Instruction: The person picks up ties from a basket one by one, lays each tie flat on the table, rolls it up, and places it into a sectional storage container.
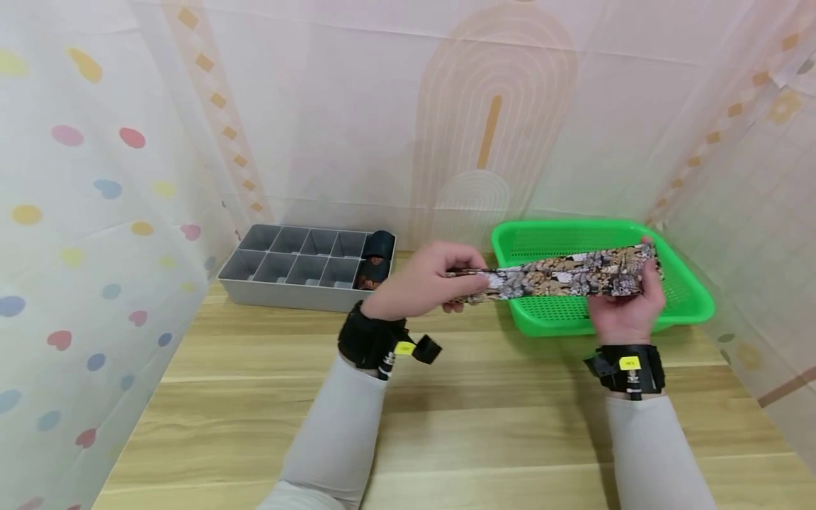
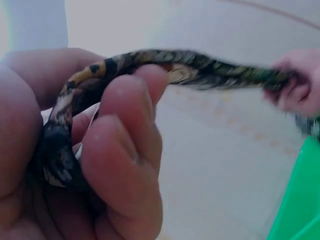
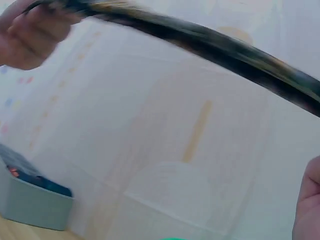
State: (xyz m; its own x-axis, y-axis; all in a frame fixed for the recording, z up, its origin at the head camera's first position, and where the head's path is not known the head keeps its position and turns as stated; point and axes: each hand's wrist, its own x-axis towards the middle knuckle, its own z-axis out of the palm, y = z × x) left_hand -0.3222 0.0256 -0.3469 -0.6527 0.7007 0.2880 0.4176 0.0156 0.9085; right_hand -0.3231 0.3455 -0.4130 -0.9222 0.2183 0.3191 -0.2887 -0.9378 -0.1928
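Both hands hold a long, narrow strip of folded cloth (image 1: 561,276), printed in brown, grey, white and black, stretched between them over the green basket's near side. My left hand (image 1: 430,280) grips the cloth's left end, thumb on the near side. In the left wrist view the cloth (image 2: 185,65) bends round inside the curled fingers (image 2: 117,155). At the strip's right end, my right hand (image 1: 627,301) holds it with the thumb up along the edge; its other fingers are mostly hidden. The cloth (image 3: 210,42) is blurred in the right wrist view.
A green plastic basket (image 1: 532,327) stands at the back right of the wooden table (image 1: 484,425). To the left is a grey divided box (image 1: 287,296), with dark rolled cloth pieces (image 1: 376,258) in its right-hand column. Printed curtains (image 1: 357,127) hang behind and at the sides.
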